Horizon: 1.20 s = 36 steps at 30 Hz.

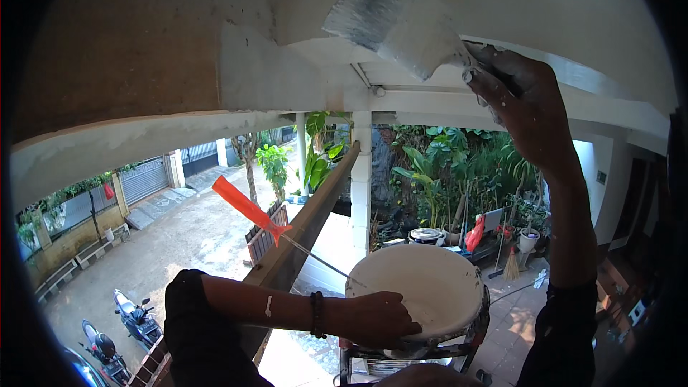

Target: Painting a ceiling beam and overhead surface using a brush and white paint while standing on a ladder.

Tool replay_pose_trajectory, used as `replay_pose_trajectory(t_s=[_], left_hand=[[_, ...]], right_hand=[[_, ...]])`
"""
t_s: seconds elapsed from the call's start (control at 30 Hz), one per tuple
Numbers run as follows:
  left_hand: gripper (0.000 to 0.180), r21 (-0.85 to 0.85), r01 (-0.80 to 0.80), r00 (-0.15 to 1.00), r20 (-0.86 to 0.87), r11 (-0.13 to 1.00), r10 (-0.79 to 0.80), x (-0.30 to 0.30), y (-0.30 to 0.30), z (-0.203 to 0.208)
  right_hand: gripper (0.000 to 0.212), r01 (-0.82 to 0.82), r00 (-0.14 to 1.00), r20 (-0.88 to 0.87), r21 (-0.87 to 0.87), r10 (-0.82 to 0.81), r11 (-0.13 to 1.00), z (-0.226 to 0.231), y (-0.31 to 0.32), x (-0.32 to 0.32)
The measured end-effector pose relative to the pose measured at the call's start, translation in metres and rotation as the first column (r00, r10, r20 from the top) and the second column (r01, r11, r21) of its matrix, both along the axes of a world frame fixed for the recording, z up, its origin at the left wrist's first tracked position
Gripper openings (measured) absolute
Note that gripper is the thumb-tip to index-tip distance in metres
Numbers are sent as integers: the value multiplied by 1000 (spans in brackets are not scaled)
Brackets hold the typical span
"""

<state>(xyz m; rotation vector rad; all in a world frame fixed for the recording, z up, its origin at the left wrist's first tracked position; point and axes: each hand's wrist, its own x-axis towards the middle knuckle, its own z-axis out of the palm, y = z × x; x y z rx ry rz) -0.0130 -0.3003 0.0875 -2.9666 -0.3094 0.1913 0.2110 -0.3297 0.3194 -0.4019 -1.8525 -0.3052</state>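
Observation:
Raised at the upper right, my right hand [519,89] is closed around the handle of a wide paintbrush [423,29]. Its bristles are caked with white and grey paint and point up and left, close under the ceiling. My left hand [380,319] grips the near rim of a white paint bucket [459,265], with its fingers curled over the edge. White paint [430,308] shows inside. A thin metal rod with an orange handle [247,208] leans out of the bucket to the left; its lower end is hidden.
The bucket stands on a dark ladder top [459,355]. A wooden beam [315,215] slants past on the left, beside a white column [360,179]. A wall [129,50] with bare brown patches rises at the upper left. Parked motorbikes [136,315] stand far below.

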Motion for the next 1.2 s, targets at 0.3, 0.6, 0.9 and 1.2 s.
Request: replay_pose_trajectory(t_s=[0.3, 0.6, 0.9, 1.2], left_hand=[[24, 39, -28, 995, 98, 999, 24, 1, -18, 8], [23, -161, -127, 961, 224, 979, 161, -7, -10, 46], [22, -39, -347, 902, 262, 937, 344, 3, -25, 82], [19, -85, -455, 883, 88, 887, 461, 11, -33, 41]], right_hand=[[52, 193, 975, -102, -61, -198, 979, -25, 45, 23], [45, 287, 957, 117, -254, -265, 924, -78, 83, 57], [49, 245, 940, 311, -325, -141, 913, -85, 112, 64], [45, 164, 977, 182, -318, -110, 934, -96, 123, 76]])
